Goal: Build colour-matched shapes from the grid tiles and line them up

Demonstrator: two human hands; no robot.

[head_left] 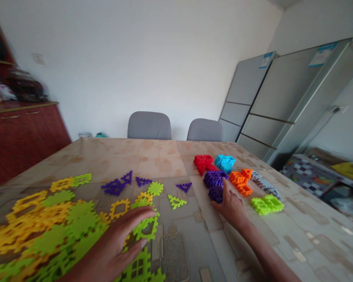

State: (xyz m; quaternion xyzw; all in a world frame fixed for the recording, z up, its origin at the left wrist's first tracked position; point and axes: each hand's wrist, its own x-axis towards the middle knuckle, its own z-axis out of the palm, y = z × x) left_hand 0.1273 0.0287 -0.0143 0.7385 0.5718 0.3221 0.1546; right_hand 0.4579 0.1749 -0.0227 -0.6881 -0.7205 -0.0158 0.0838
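Observation:
My right hand (231,203) is at the purple stacks of interlocking plastic pieces (213,179), its thumb and fingers around the nearer purple stack (215,194). My left hand (117,243) hovers over the loose green pieces (138,264), thumb and fingers apart, with nothing in its grasp. A green frame piece (147,227) lies right by its fingertips. To the left spreads a heap of flat yellow pieces (44,215) and green square pieces (51,239). Purple triangles (115,187) lie behind the left hand. A single purple triangle (184,187) and a green triangle (176,201) lie between my hands.
Red (202,161), light blue (225,162), orange (240,181), grey (266,184) and green stacks (266,204) stand around the purple ones. Two grey chairs (149,125) are at the table's (164,154) far edge. A refrigerator (282,90) stands right, a red cabinet (26,129) left.

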